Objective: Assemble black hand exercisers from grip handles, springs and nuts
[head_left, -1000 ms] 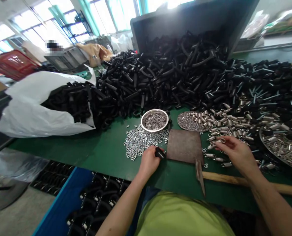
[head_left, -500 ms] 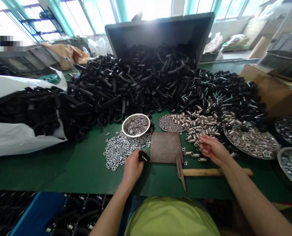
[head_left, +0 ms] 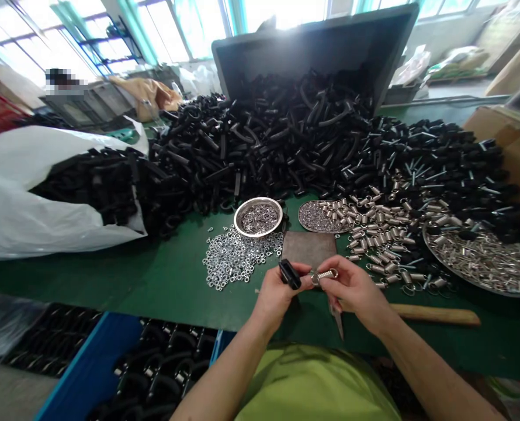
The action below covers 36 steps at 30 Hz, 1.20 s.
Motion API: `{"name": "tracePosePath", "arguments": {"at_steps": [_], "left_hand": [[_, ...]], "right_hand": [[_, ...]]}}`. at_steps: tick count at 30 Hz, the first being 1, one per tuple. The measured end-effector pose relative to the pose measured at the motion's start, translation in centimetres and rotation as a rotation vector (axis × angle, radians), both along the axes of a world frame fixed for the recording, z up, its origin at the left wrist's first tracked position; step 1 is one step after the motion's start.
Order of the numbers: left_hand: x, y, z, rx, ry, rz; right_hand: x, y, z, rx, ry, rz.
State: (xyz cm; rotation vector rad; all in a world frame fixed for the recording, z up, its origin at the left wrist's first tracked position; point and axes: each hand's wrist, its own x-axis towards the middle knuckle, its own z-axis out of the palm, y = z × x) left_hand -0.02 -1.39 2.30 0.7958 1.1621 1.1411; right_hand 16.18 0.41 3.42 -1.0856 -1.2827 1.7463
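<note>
My left hand [head_left: 275, 295] is closed round a small black plastic part [head_left: 289, 273], held above the near edge of the green table [head_left: 163, 275]. My right hand [head_left: 352, 289] pinches a small metal spring [head_left: 324, 275] and holds it against that black part. Both hands meet just in front of a dark square metal plate [head_left: 308, 248]. Loose springs [head_left: 382, 234] lie in a heap to the right of the plate. A scatter of shiny nuts [head_left: 234, 260] lies to its left.
A huge pile of black handles [head_left: 286, 140] spills from a tipped grey bin [head_left: 308, 47]. A small steel bowl [head_left: 259, 216], a flat dish [head_left: 319, 216] and a big tray of springs [head_left: 483, 257] stand around. A wooden-handled hammer [head_left: 430, 316] lies at right. A blue crate [head_left: 124, 374] sits below.
My right hand has picked a spring from the heap and brought it left. My left hand has lifted the black part off the table to meet it.
</note>
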Motion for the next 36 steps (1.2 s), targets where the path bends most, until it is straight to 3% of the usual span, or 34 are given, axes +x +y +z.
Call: {"name": "tracePosePath", "arguments": {"at_steps": [4,6,10,12,16,20,26,33,36], "left_hand": [[-0.7,-0.2,0.4,0.047,0.145,-0.046],[-1.1,-0.4,0.4,0.153,0.278,-0.063],[-1.0,-0.6,0.0,0.341,0.45,-0.066],[-0.4,-0.6,-0.6,0.222,0.369,-0.044],[1.0,-0.3,-1.5,-0.223,-0.189,-0.05],[1.8,0.1,-1.7,-0.363,-0.512,-0.117],[2.4,0.5,-1.4,-0.352,-0.51,-0.151],[2.0,0.3,-0.8,-0.294,-0.185,-0.323],[1.5,-0.1,-0.6,-0.304,-0.214,-0.373]], "right_hand": [[-1.0,0.3,-0.4,-0.048,0.031,-0.001],[-0.9,0.8,-0.6,-0.056,0.057,-0.005],[-0.4,1.6,-0.6,0.11,-0.081,-0.009],[-0.1,1.7,-0.3,0.24,-0.211,-0.042],[-0.2,1.5,0.9,0.372,-0.337,-0.111],[-0.9,1.2,1.9,0.391,-0.299,-0.1],[-1.6,1.4,2.0,0.495,-0.426,-0.047],[-1.2,2.8,-0.2,0.456,-0.497,-0.012],[0.3,5.7,-1.4,0.548,-0.768,0.059]]}}
